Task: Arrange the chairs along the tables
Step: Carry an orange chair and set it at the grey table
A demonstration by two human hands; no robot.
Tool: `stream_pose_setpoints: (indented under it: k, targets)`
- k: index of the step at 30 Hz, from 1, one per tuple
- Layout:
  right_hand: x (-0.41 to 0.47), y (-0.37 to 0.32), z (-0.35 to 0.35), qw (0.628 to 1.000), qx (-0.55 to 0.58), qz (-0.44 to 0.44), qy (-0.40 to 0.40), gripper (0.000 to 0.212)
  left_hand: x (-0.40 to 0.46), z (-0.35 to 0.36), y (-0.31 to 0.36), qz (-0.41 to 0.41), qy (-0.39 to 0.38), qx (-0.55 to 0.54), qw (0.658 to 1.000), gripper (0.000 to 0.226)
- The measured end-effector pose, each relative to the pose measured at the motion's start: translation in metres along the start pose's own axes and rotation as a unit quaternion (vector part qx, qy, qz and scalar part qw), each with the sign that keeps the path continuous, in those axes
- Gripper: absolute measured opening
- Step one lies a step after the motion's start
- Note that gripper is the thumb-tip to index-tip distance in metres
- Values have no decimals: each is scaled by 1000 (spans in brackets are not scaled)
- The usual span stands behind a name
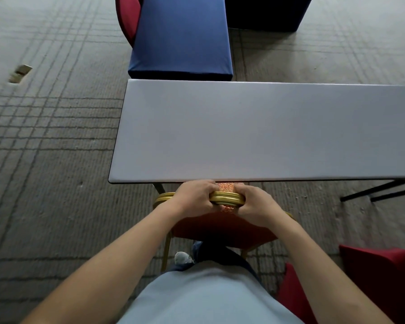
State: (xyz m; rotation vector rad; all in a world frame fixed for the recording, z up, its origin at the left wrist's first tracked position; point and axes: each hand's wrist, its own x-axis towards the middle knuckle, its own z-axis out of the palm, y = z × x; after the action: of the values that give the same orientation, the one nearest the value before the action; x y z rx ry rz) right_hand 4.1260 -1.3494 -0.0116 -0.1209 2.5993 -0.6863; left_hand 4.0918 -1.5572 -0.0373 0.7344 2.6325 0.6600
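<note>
A chair with a gold metal frame (pixel 227 198) and a red backrest stands right in front of me, its seat tucked under the near edge of a grey-white table (pixel 255 132). My left hand (pixel 194 198) grips the gold top rail of the backrest. My right hand (pixel 255 203) grips the same rail just to its right. A strip of patterned orange seat fabric (pixel 225 187) shows between my hands, close to the table's edge.
Another red chair (pixel 374 281) stands at my lower right. Beyond the grey-white table is a table in blue cloth (pixel 182 40), with a red chair (pixel 128 17) at its left. Black table legs (pixel 379 191) slant at the right. Grey patterned carpet (pixel 49 148) spreads to the left.
</note>
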Motion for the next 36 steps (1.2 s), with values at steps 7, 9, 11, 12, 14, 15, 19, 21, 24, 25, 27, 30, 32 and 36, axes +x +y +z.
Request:
stream_pose_setpoints:
  k: [7, 9, 11, 12, 14, 15, 19, 21, 24, 25, 27, 30, 32, 36]
  targets:
    - [-17, -7, 17, 999, -35, -36, -21, 14, -33, 16, -1, -4, -15, -44, 999, 33]
    - [-12, -12, 14, 998, -43, -42, -16, 14, -34, 13, -2, -14, 1, -52, 999, 31]
    - [-5, -17, 10, 997, -53, -51, -5, 15, -33, 7, -6, -29, 21, -55, 998, 31]
    - [0, -19, 8, 997, -58, -57, 3, 16, -31, 4, -7, -33, 28, -51, 998, 32]
    - [9, -25, 4, 995, -66, -69, 18, 18, -29, -5, -12, -36, 42, -34, 998, 35]
    - [13, -28, 2, 995, -67, -74, 20, 17, -27, -10, -14, -39, 47, -29, 998, 35]
    - [24, -32, 5, 994, -67, -90, -11, 15, -25, -9, -23, -43, 46, -27, 998, 34]
    - [27, -22, 22, 992, -87, -84, -39, 19, -27, 10, -31, -42, 19, -33, 998, 34]
    - [35, -8, 48, 991, -83, -59, -82, 19, -27, 39, -46, -63, -32, -51, 996, 35]
    - [41, -6, 52, 991, -83, -58, -87, 20, -25, 43, -51, -73, -38, -54, 995, 35]
    - [56, -9, 53, 990, -82, -53, -99, 22, -17, 43, -60, -95, -43, -61, 993, 37]
    - [78, -15, 49, 990, -75, -42, -108, 24, -3, 35, -74, -125, -54, -62, 989, 38]
    - [90, -16, 48, 991, -72, -35, -107, 26, 3, 34, -80, -146, -64, -56, 986, 41]
    - [105, -17, 52, 990, -74, -27, -117, 31, 7, 35, -85, -187, -70, -47, 979, 47]
